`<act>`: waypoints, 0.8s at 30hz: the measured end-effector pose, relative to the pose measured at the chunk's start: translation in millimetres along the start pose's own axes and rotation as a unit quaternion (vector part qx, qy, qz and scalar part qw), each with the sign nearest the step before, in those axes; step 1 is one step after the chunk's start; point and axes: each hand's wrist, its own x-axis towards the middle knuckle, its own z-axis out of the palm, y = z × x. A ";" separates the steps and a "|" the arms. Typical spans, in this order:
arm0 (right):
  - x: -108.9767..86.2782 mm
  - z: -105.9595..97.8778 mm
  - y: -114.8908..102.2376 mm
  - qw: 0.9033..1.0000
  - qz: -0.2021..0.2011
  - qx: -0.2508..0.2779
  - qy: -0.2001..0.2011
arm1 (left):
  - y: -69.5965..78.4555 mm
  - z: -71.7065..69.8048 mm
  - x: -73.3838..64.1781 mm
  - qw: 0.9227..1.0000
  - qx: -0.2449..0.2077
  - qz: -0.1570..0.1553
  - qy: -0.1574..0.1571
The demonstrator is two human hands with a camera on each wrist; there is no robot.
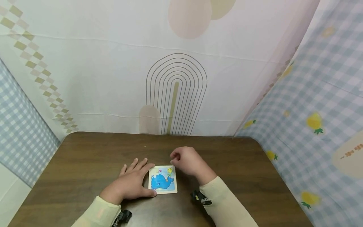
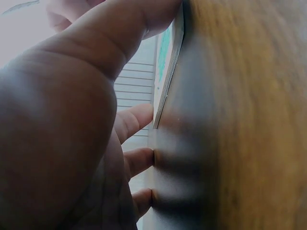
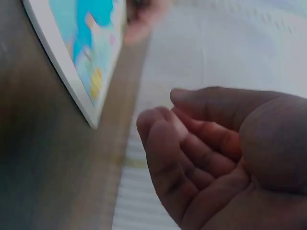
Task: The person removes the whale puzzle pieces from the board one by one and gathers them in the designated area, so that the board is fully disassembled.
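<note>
A small square jigsaw puzzle (image 1: 164,182) lies flat on the brown table, showing a blue whale, a yellow sun and a pale patch at its upper left. My left hand (image 1: 131,183) is spread palm down beside it, thumb on its lower left corner and index finger at its upper left corner. In the left wrist view, the puzzle's thin edge (image 2: 168,86) runs between thumb and index finger. Just off the upper right corner hovers my right hand (image 1: 189,162), fingers loosely curled. The right wrist view shows a gap between thumb and fingers, with nothing visible held.
The brown wooden table (image 1: 93,157) has rounded far corners. Behind it hangs a white patterned cloth (image 1: 113,78). A blue checked cloth (image 1: 334,94) with yellow fruit prints hangs on the right. Each wrist carries a small black camera.
</note>
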 end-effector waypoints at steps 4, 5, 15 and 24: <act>2.3 13.6 -13.5 0.997 -0.038 -0.051 -0.042 | 0.5 -1.7 0.5 1.000 -0.003 0.003 -0.002; 2.8 16.5 -15.5 0.996 -0.044 -0.063 -0.050 | 0.4 -1.7 0.6 1.000 -0.004 0.003 -0.004; 5.9 25.7 -30.7 0.975 -0.051 -0.182 -0.112 | -0.7 -1.0 1.0 1.000 -0.014 0.003 -0.007; 8.2 24.4 -40.0 0.960 -0.057 -0.240 -0.136 | -0.9 -0.6 0.4 1.000 -0.010 0.003 0.001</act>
